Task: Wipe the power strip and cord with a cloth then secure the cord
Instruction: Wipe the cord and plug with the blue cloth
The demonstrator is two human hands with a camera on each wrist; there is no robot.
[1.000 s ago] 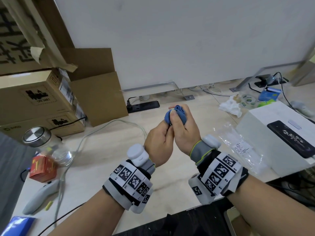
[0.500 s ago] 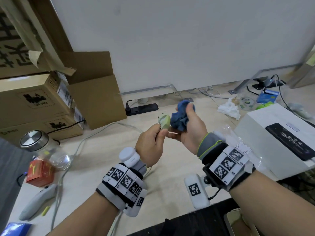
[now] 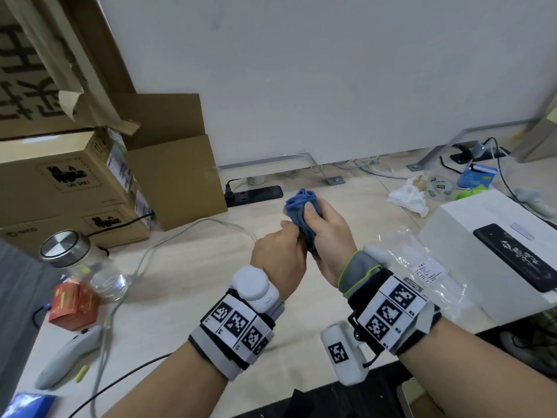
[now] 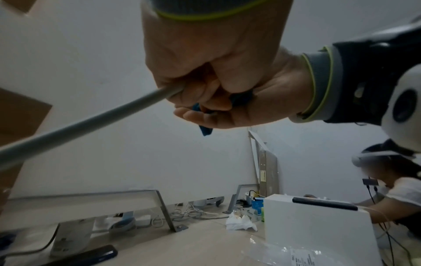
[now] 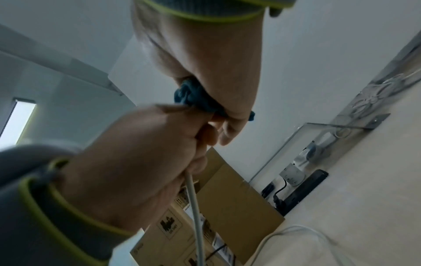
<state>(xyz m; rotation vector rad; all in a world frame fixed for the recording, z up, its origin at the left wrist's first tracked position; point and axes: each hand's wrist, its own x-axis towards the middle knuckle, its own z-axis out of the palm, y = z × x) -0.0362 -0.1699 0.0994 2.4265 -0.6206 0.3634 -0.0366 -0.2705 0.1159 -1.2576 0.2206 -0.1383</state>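
Above the desk, the left hand (image 3: 278, 251) grips the grey cord (image 4: 86, 120); the right hand (image 3: 327, 236) squeezes a bunched blue cloth (image 3: 301, 203) around its end. Wiping looks underway; the cord lies loose, securing not yet done

I hold the blue cloth (image 3: 302, 211) bunched in my right hand (image 3: 328, 236), its crumpled top sticking out above my fingers (image 3: 310, 210). The grey cord (image 4: 91, 119) runs taut from my left hand's (image 3: 278, 254) grip and trails down across the desk (image 3: 180, 297). The black power strip (image 3: 256, 194) lies flat near the wall.
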